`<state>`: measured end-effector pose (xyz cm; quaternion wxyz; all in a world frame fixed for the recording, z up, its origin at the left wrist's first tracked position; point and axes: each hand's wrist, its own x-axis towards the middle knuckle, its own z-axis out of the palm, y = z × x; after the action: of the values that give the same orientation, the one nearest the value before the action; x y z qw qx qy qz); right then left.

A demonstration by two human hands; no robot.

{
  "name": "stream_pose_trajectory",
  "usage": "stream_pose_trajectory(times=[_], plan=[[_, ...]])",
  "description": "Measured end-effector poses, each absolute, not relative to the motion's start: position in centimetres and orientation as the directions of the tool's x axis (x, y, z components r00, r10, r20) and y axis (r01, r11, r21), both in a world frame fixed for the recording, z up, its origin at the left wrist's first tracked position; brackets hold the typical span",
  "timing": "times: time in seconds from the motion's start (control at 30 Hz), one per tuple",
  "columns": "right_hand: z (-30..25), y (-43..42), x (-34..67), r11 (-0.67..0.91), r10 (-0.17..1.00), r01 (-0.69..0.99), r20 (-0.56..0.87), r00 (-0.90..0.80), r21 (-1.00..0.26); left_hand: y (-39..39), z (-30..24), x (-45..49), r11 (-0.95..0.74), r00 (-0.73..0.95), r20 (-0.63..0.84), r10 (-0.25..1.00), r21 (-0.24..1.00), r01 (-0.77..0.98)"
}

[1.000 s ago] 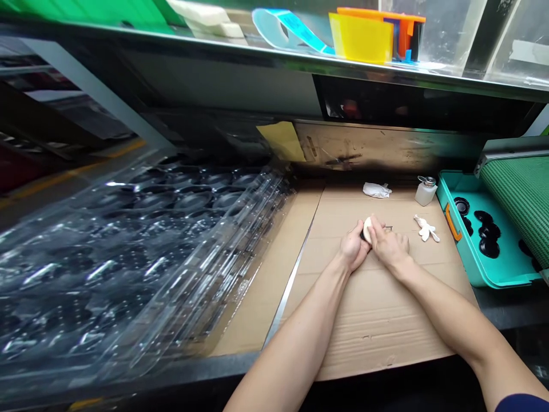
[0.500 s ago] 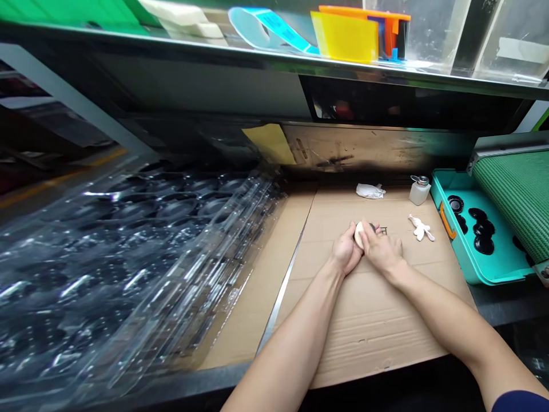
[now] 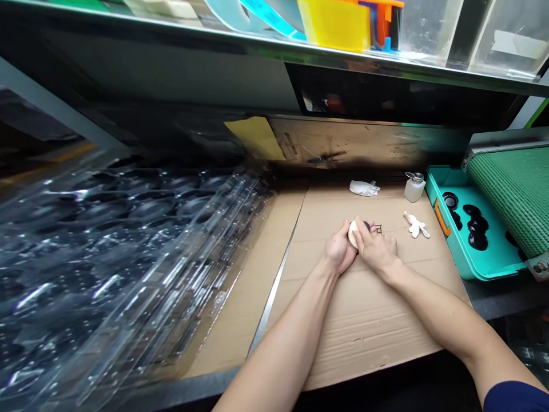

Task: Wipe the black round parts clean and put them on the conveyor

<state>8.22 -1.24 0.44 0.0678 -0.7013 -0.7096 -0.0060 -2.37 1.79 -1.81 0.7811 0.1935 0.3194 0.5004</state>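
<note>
Both my hands meet low on a brown cardboard sheet (image 3: 369,320). A cream oval sponge (image 3: 353,233) sits against the fingers of my left hand (image 3: 341,249). My right hand (image 3: 375,246) closes over its far side and a small black piece (image 3: 366,225), mostly hidden by my fingers. Which hand bears the black piece, I cannot tell for certain. Just beyond my right fingertips, a small dark mark or metal bit (image 3: 379,229) lies on the cardboard.
A crumpled white cloth (image 3: 364,187), a clear pump bottle (image 3: 414,187) and a white glove (image 3: 415,225) lie beyond my hands. To the right is a teal tray (image 3: 441,240) of black discs beside green mesh. Stacked clear blister trays (image 3: 128,252) fill the left.
The whole view has drifted left and up as my head moved. The sponge has rolled slightly within my hands, with the black piece showing on its right.
</note>
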Motion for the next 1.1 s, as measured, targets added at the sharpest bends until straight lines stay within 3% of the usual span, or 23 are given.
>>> stream_pose_trajectory(times=[0.1, 0.23, 0.33, 0.5, 0.63, 0.77, 0.9, 1.03, 1.1], plan=[[0.3, -1.1, 8.3, -0.066, 0.99, 0.993, 0.118, 0.077, -0.096, 1.9, -2.1, -2.4, 0.39, 0.254, -0.297, 0.92, 0.649, -0.653], [0.2, -1.2, 8.3, 0.004, 0.995, 0.996, 0.103, 0.005, -0.084, 1.8, -2.3, -2.4, 0.415, 0.299, -0.287, 0.91, 0.624, -0.662], [0.1, -1.3, 8.2, -0.081, 0.991, 0.993, 0.102, 0.089, -0.082, 1.9, -2.4, -2.4, 0.394, 0.274, -0.282, 0.919, 0.645, -0.655], [0.1, -0.7, 8.8, -0.035, 0.993, 0.996, 0.113, 0.045, -0.086, 1.8, -2.4, -2.4, 0.408, 0.299, -0.278, 0.913, 0.637, -0.654], [0.6, 0.6, 11.4, -0.217, 0.956, 0.94, 0.14, 0.259, -0.262, 1.8, -1.8, -2.5, 0.402, 0.269, -0.299, 0.916, 0.667, -0.627], [0.7, 0.8, 13.4, -0.15, 0.926, 0.857, 0.233, 0.296, -0.493, 2.2, -1.4, -2.9, 0.405, 0.282, -0.293, 0.914, 0.612, -0.679], [0.9, 0.3, 13.6, 0.042, 0.938, 0.748, 0.284, 0.198, -0.662, 2.7, -1.4, -3.3, 0.405, 0.279, -0.299, 0.913, 0.566, -0.718], [0.9, -0.1, 13.0, 0.156, 0.987, 0.597, 0.14, -0.074, -0.787, 2.7, -1.4, -3.1, 0.38, 0.244, -0.304, 0.921, 0.559, -0.737], [0.8, -0.1, 12.6, 0.141, 0.989, 0.557, 0.094, -0.112, -0.819, 2.4, -1.4, -2.8, 0.379, 0.254, -0.289, 0.923, 0.571, -0.728]])
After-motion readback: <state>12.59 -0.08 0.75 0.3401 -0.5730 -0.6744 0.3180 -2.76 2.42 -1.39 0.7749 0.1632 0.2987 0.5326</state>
